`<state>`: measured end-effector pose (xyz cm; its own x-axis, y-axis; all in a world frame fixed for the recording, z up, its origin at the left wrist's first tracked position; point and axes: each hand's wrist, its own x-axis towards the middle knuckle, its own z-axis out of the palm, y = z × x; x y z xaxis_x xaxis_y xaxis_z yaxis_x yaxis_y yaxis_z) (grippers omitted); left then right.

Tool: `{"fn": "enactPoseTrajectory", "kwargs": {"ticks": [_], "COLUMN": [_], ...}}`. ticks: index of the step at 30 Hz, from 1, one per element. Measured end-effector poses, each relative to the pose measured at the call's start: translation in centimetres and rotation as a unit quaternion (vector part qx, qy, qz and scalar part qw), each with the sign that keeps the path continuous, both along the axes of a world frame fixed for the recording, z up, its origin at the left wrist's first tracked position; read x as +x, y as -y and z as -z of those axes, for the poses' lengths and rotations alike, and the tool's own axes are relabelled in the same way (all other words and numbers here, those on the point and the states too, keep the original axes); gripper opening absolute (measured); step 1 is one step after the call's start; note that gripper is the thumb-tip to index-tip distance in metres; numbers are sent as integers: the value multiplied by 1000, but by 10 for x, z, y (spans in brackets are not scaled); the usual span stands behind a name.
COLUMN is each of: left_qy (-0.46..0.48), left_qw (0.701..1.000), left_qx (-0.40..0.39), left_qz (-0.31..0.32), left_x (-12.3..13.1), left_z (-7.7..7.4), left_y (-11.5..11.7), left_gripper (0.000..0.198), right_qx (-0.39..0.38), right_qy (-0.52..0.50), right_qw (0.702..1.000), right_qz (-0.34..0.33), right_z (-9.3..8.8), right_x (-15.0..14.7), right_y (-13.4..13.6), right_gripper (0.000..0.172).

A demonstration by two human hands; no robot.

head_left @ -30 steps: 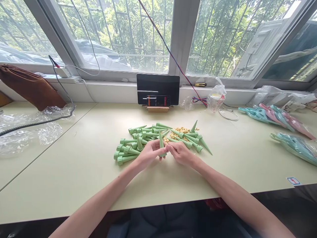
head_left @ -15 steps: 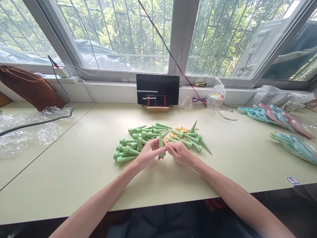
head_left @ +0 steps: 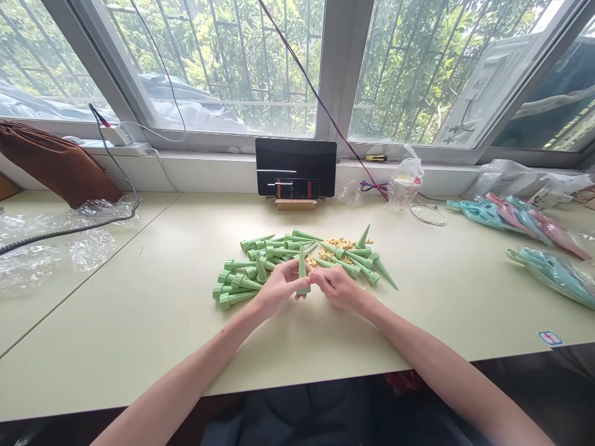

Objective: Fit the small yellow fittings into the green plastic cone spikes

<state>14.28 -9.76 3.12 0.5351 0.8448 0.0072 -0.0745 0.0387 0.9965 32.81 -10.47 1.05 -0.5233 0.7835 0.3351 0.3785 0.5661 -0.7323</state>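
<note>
My left hand (head_left: pixel 277 287) is closed round a green plastic cone spike (head_left: pixel 302 266), held upright with its tip pointing away from me. My right hand (head_left: pixel 338 286) meets it from the right, fingers pinched at the spike's lower end; what they pinch is too small to name. Behind both hands lies a pile of green spikes (head_left: pixel 260 260) on the pale table (head_left: pixel 153 297). A scatter of small tan pieces (head_left: pixel 341 243) sits among the spikes at the back right.
A black tablet (head_left: pixel 296 166) with a phone (head_left: pixel 297 188) in front leans against the window sill. A tied plastic bag (head_left: pixel 406 181) and wires lie right of it. Bagged blue and pink items (head_left: pixel 525 217) lie far right. Crumpled clear plastic (head_left: pixel 51 238) and a brown pouch (head_left: pixel 56 162) lie left.
</note>
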Motion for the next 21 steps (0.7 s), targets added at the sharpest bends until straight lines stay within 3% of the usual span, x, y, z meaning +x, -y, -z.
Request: {"fn": "enactPoseTrajectory", "kwargs": {"ticks": [7, 21], "left_qy": [-2, -13], "left_qw": [1000, 1000], "left_qx": [1, 11], "left_qz": [-4, 1], "left_x": [0, -1], "left_z": [-1, 2], "left_y": [0, -1], "left_gripper": [25, 25], "right_qx": [6, 13], "right_qy": [-13, 5], "right_qw": [999, 1000], "right_qz": [35, 10], "right_z": [4, 2], "right_x": [0, 1], "right_y": [-1, 0], "right_gripper": [39, 46]}}
